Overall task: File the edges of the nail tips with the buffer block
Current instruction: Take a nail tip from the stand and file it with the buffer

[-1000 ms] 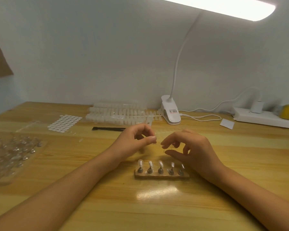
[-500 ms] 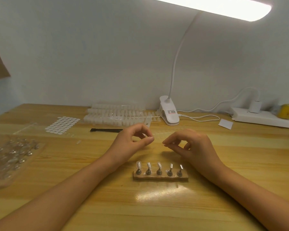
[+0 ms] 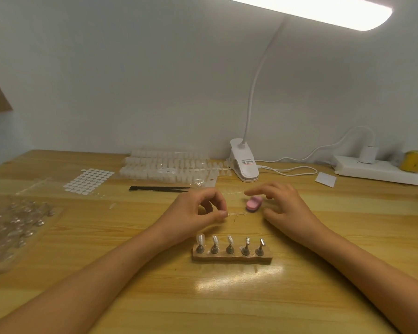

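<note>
Just behind the wooden stand (image 3: 232,257), the pink buffer block (image 3: 253,204) lies flat on the table (image 3: 227,300). The right hand (image 3: 292,209) hovers over it, fingers loosely spread, holding nothing. The left hand (image 3: 196,213) pinches a clear nail-tip strip (image 3: 238,214), whose free end is just beside the block's near edge.

Both forearms reach forward. The left hand (image 3: 198,210) curls, thumb and forefinger pinching what seems a clear strip (image 3: 237,214). The right hand (image 3: 287,210) hovers relaxed, fingers spread.

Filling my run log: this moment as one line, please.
left hand: pinches clear plastic nail-tip strip | right hand: open near pink oval buffer block | filing: not begun
</note>
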{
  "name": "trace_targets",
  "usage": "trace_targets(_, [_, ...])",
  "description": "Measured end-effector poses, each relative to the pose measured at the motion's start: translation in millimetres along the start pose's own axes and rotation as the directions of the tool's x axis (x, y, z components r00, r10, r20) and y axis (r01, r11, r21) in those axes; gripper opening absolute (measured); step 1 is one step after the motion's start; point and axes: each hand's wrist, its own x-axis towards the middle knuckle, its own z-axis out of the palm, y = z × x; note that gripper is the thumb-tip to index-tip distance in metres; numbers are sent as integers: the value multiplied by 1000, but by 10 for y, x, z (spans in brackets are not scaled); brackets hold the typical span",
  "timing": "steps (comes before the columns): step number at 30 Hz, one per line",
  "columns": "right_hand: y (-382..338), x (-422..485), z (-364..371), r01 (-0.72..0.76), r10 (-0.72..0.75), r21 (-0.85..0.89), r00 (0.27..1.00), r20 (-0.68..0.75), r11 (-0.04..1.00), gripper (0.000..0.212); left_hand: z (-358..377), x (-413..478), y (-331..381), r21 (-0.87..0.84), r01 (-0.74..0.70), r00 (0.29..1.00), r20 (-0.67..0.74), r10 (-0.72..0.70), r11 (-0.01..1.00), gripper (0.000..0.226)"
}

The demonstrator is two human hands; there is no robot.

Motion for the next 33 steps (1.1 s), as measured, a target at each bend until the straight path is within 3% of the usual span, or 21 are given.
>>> trace_targets(3, [-4,1,18,27,-26,-56,1000,12,998,29,10,6,-22,59,8,1000,-6,-7,998,3])
trace_targets(7, [-33,-10,3,94,-92,26,991,-92,995,20,13,17,-41,93,12,999,-42,-8,996,4])
trace_targets(11, [-148,-32,-10,187,-173,226,982,-81,956,27,-38,25,-39,-74,44,995,-83,-50,996,3])
trace_targets(13, [-210,-47,14,167,-178,326,984,3,931,30,-59,30,-20,-183,62,993,-86,-79,981,7])
trace_targets(16, [-274,-33,89,96,-137,451,989,60,887,28,-53,38,11,-219,62,996,-42,-73,974,9])
trace_targets(19, [-283,-7,121,-38,-48,627,992,120,778,22,-36,28,24,-209,52,998,-17,-57,977,6])
trace_targets(24, [-237,-1,128,-152,92,799,988,121,581,21,-63,27,12,-207,35,993,-107,-58,978,6])
trace_targets(28, [-229,10,113,-161,43,763,984,172,626,23,-49,14,21,-169,-14,996,-88,-1,985,12])
trace_targets(31, [-223,13,87,-186,39,795,979,201,577,23,-64,17,17,-258,1,988,-148,-40,966,6])
trace_targets(33, [-251,1,102,-163,-33,771,972,232,616,22,-74,20,18,-264,-13,989,-145,-26,964,6])
